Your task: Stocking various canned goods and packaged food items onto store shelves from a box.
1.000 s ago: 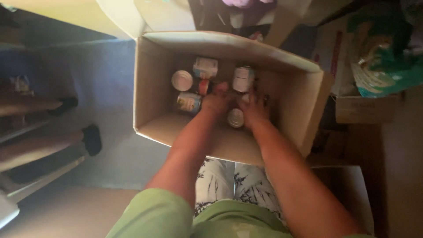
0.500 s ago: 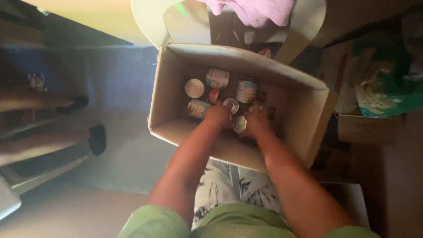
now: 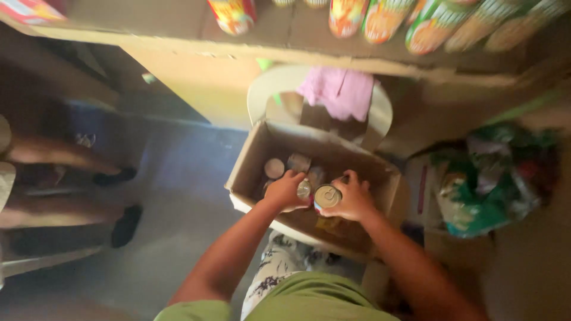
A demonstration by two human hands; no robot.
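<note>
While both hands sit inside the cardboard box (image 3: 256, 163) | right hand (image 3: 352, 199) fingers grip a tin can (image 3: 327, 197) | left hand (image 3: 285, 190) fingers close on another can (image 3: 304, 189) at 9 o'clock.

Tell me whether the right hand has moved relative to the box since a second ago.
Yes. The right hand, earlier low among the cans on the box floor, has lifted toward the box's near edge, gripping a can.
</note>
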